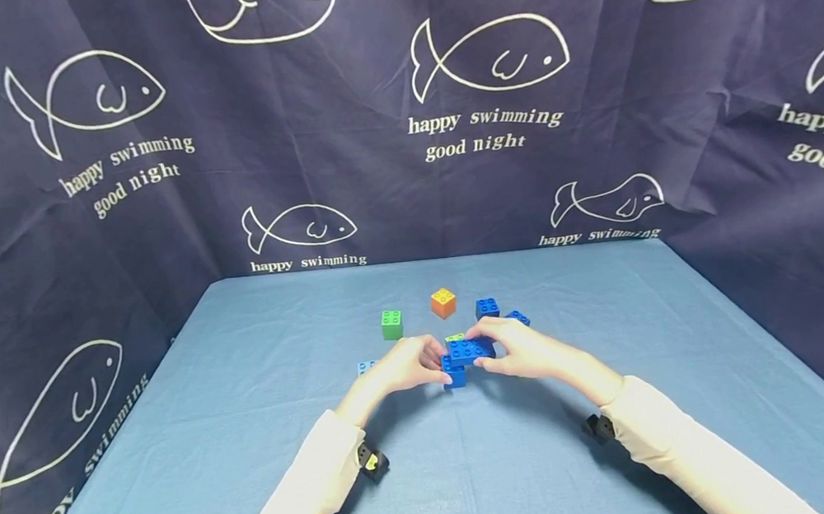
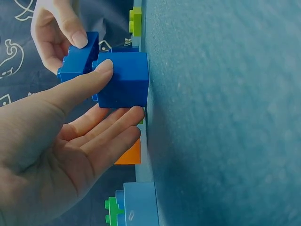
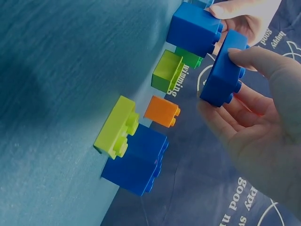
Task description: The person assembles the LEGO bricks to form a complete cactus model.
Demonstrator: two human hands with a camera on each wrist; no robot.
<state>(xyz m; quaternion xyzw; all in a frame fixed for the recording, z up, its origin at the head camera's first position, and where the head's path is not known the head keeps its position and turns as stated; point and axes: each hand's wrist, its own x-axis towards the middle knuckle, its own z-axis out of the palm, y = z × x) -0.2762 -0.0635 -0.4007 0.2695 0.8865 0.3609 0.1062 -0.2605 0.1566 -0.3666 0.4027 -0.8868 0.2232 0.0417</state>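
My left hand pinches a blue toy brick between thumb and fingers, its studs facing up and its base at the tabletop. Just above and to the right of it, my right hand grips a longer blue brick, thumb on one long side and fingers on the other. In the right wrist view this longer brick is slightly tilted, its edge close to the studs of the other blue brick. Behind the hands, a lime green brick is partly hidden.
On the blue cloth stand a green brick, an orange brick, a dark blue brick and another blue brick. A light blue brick is beside my left hand. A second lime brick shows in the right wrist view.
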